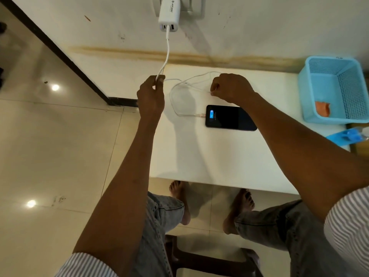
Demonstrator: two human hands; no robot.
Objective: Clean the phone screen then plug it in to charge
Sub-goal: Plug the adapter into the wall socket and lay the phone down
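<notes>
A black phone [229, 117] lies flat on the white table [219, 156], its screen lit with a small blue charging icon at its left end. A white cable [167, 54] hangs from the white charger [169, 14] in the wall socket, loops over the table, and its plug sits in the phone's left end. My left hand [150, 96] grips the cable just off the table's far left corner. My right hand [229, 87] pinches a loop of the same cable beyond the phone.
A light blue plastic basket [335, 88] holding an orange cloth [322, 108] stands at the table's right end, with a blue object [347, 136] in front of it. A dark stool [209, 260] sits beneath me on the tiled floor, and the wall runs behind the table.
</notes>
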